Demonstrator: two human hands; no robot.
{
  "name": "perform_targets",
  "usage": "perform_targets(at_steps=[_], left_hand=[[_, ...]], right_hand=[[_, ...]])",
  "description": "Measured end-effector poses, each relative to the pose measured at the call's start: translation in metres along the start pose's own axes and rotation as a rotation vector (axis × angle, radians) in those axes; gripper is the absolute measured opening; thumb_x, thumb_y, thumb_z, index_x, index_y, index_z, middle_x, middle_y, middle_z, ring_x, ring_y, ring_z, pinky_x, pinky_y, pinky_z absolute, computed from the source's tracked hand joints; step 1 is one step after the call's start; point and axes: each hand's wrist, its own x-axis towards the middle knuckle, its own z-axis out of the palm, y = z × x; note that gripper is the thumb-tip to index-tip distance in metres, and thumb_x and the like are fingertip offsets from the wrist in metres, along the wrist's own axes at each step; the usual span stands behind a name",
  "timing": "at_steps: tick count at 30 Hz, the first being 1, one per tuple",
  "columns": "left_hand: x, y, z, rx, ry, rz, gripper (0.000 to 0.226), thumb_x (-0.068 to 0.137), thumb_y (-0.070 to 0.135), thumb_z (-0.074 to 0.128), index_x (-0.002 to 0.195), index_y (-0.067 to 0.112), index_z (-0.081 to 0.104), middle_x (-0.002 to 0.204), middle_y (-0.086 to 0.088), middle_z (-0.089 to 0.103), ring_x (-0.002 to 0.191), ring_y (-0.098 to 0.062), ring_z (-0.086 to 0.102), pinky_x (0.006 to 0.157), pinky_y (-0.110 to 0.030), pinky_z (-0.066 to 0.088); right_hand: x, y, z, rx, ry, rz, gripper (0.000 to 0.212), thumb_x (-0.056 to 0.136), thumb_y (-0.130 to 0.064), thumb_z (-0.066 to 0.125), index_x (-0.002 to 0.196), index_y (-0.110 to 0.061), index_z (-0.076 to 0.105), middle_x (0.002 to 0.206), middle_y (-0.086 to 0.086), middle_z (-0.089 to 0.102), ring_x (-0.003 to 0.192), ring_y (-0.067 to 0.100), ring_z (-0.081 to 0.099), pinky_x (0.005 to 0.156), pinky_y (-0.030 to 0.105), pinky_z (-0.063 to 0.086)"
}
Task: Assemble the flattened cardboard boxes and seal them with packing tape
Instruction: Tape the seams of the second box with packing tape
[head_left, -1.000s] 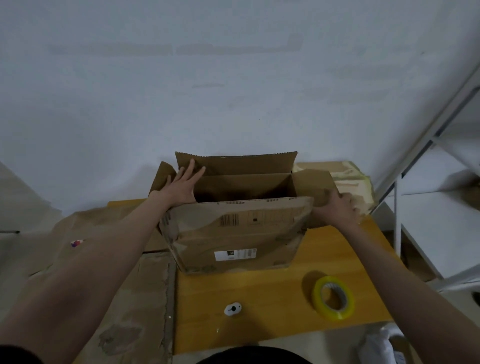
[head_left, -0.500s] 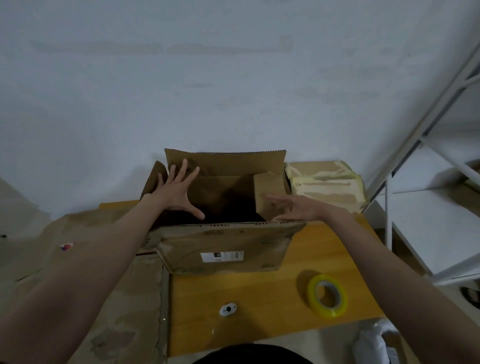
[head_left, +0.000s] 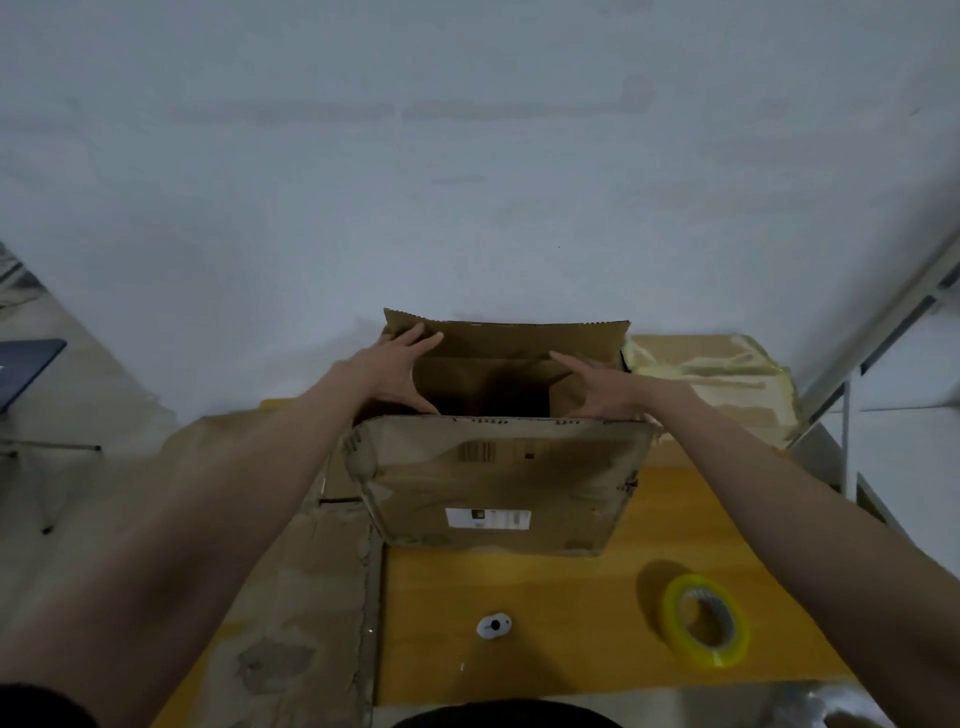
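— What is taking up most of the view?

— A pale wall is filling the upper half, and below it a yellow wooden table is stretching toward the person. Flattened cardboard sheets are lying over the table's left part and hanging past its edge. At the right, a white metal shelf frame is standing beside the table.

— And where is the box sitting?

— The cardboard box is standing upright at the far middle of the table, its top open. The far flap is standing up, the near flap is hanging down toward the person over the front wall, and a white label is showing on that front. Just right of it, touching or nearly so, a stack of taped cardboard is lying against the wall.

— What are the hands doing?

— Both are reaching into the open top. The left hand is spreading wide, fingers straight and thumb pointing down, pressing against the left side flap; it is gripping nothing. The right hand is likewise lying open with straight fingers, pressing the right side flap inward over the dark opening.

— And the smaller things?

— A roll of yellowish packing tape is lying on the table near the right forearm, well apart from the box. A small white round object is sitting on the bare wood in front of the box; what it is cannot be told.
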Motion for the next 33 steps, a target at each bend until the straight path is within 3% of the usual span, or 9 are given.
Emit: perform_targets(at_steps=[2,6,9,12,16,20,28,31,33], left_hand=[[0.005,0.005,0.003,-0.012,-0.007,0.025,0.127,0.061,0.082,0.069,0.155,0.044,-0.008,0.165,0.007,-0.016,0.152,-0.036,0.000,0.120,-0.059,0.018],[0.003,0.031,0.007,0.012,0.003,0.125,0.111,0.076,0.068,0.069,0.158,0.037,0.000,0.166,0.002,-0.012,0.152,-0.032,0.002,0.123,-0.051,0.010],[-0.003,0.044,0.011,-0.107,0.009,0.116,0.107,0.071,0.079,0.062,0.157,0.039,0.014,0.167,0.006,-0.003,0.152,-0.027,0.012,0.120,-0.046,0.017],[-0.012,0.046,0.010,-0.389,-0.110,0.030,0.104,0.069,0.090,0.048,0.155,0.037,0.025,0.167,0.004,0.004,0.150,-0.026,0.021,0.121,-0.044,0.021],[-0.024,0.041,-0.001,-0.418,-0.348,-0.041,0.099,0.078,0.088,0.038,0.155,0.027,0.028,0.163,0.001,0.023,0.149,-0.023,0.023,0.120,-0.043,0.017],[-0.020,0.032,-0.009,-0.237,-0.431,0.022,0.133,0.044,0.104,0.044,0.154,0.031,0.029,0.161,0.002,0.029,0.147,-0.025,0.027,0.121,-0.048,0.021],[-0.009,0.033,0.020,-0.011,-0.069,-0.143,0.079,0.085,0.062,0.064,0.142,0.012,0.041,0.139,-0.010,0.052,0.122,-0.029,0.052,0.097,-0.041,0.045],[-0.022,0.045,0.037,0.317,0.380,0.002,0.094,0.075,0.053,0.080,0.140,0.014,0.025,0.147,-0.010,0.035,0.135,-0.029,0.038,0.111,-0.040,0.037],[-0.021,0.048,0.044,0.432,0.439,0.049,0.122,0.066,0.060,0.081,0.154,0.015,0.008,0.162,-0.015,0.006,0.151,-0.034,0.006,0.122,-0.049,0.018]], right_hand=[[0.013,-0.006,-0.003,-0.031,0.032,0.004,0.111,0.084,-0.042,0.076,0.155,-0.046,-0.010,0.163,-0.001,-0.025,0.139,0.028,0.043,0.107,0.041,0.041],[0.032,-0.015,0.003,-0.108,0.091,0.017,0.120,0.075,-0.058,0.077,0.155,-0.043,-0.011,0.160,-0.001,-0.032,0.151,0.040,0.012,0.119,0.057,0.023],[0.035,-0.015,0.012,-0.072,0.152,0.052,0.125,0.068,-0.068,0.076,0.156,-0.042,-0.009,0.160,-0.004,-0.032,0.151,0.035,-0.013,0.119,0.064,0.013],[0.035,-0.010,0.015,-0.034,0.265,0.053,0.113,0.075,-0.072,0.067,0.156,-0.041,-0.005,0.162,-0.006,-0.029,0.152,0.032,-0.013,0.118,0.065,0.010],[0.036,-0.004,0.007,-0.132,0.497,0.077,0.091,0.090,-0.064,0.054,0.158,-0.034,0.002,0.165,-0.002,-0.020,0.152,0.034,-0.011,0.119,0.063,0.004],[0.037,-0.004,-0.002,-0.177,0.536,0.107,0.079,0.097,-0.058,0.046,0.159,-0.030,0.005,0.167,0.003,-0.001,0.152,0.034,-0.011,0.120,0.060,-0.002],[0.035,-0.012,-0.001,-0.203,0.522,0.143,0.057,0.101,-0.057,0.032,0.152,-0.030,0.033,0.157,0.005,0.036,0.149,0.032,0.018,0.119,0.061,0.008],[0.033,-0.015,0.001,-0.253,0.504,0.175,0.059,0.099,-0.063,0.027,0.147,-0.031,0.041,0.151,0.006,0.044,0.143,0.034,0.030,0.116,0.061,0.013],[0.030,-0.021,0.008,-0.371,0.467,0.190,0.067,0.097,-0.069,0.017,0.139,-0.030,0.053,0.135,0.008,0.059,0.130,0.034,0.048,0.114,0.061,0.019]])
